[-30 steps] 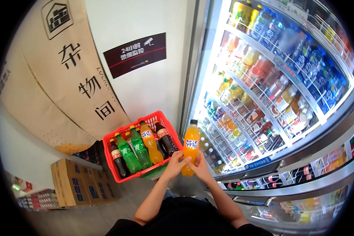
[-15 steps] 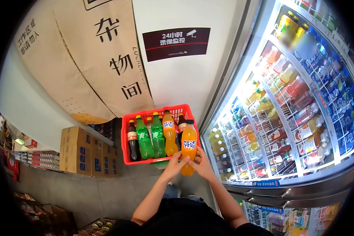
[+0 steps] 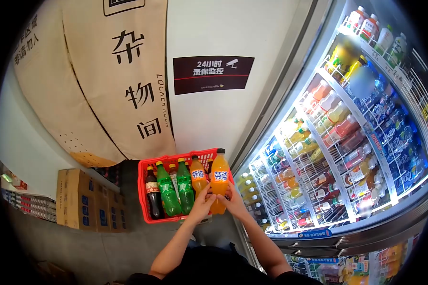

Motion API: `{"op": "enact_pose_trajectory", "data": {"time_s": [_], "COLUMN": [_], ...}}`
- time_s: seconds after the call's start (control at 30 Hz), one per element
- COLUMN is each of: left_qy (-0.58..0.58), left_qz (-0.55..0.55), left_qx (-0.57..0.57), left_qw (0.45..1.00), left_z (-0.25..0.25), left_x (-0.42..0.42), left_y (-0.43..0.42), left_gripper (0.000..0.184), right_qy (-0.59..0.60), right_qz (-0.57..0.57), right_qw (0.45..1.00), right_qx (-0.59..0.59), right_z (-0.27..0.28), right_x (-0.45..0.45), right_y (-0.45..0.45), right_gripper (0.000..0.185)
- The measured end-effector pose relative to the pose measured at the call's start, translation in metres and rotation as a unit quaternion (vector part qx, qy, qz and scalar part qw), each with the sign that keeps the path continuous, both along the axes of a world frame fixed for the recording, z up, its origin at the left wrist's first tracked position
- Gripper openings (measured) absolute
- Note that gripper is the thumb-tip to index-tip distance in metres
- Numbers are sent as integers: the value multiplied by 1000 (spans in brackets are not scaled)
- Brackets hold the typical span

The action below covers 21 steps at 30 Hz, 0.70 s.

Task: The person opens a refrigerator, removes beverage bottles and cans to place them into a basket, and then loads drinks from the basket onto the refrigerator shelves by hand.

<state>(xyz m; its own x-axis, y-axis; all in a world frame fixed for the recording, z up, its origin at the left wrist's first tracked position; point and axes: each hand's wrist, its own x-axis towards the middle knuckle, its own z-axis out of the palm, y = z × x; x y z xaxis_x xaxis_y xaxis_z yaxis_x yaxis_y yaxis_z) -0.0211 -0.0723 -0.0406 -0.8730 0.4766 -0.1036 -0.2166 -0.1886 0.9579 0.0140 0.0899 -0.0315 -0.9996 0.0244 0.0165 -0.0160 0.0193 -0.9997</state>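
An orange soda bottle (image 3: 219, 167) with a black cap stands upright between my two hands, above the right end of the red basket (image 3: 145, 204). My left hand (image 3: 204, 200) closes on its lower left side, and my right hand (image 3: 232, 199) grips it from the right. Inside the basket stand a dark cola bottle (image 3: 153, 197), two green soda bottles (image 3: 165, 187) and another orange soda bottle (image 3: 198, 172). More bottles behind them are partly hidden by the front ones and by the held bottle.
A lit drinks cooler (image 3: 337, 152) with several slanted rows of bottles fills the right side. Cardboard boxes (image 3: 78, 199) stack on the grey floor (image 3: 128, 251) at left. A beige curtain (image 3: 90, 95) and a white wall with a dark sign (image 3: 213, 75) lie ahead.
The view has tilted up and shifted, so the basket appears lower and further left. The held orange bottle now covers more of the basket's right end. Both hands keep their hold.
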Motion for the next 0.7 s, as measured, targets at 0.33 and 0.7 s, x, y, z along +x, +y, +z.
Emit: {"op": "enact_pose_trajectory", "data": {"time_s": [0.33, 0.7], "left_qy": [-143, -165], "left_qz": [33, 54], "left_qx": [13, -10], "left_qw": [989, 985], "left_z": [-3, 15], "left_x": [-13, -14], "left_y": [32, 51], "left_gripper": [64, 77], "right_qy": [-6, -147], "right_qz": [-15, -5], "right_qw": [1000, 948], "right_qx": [19, 281], "right_z": [-54, -42], "right_x": [-35, -53], "right_y": [26, 21], "right_gripper": [69, 74]}}
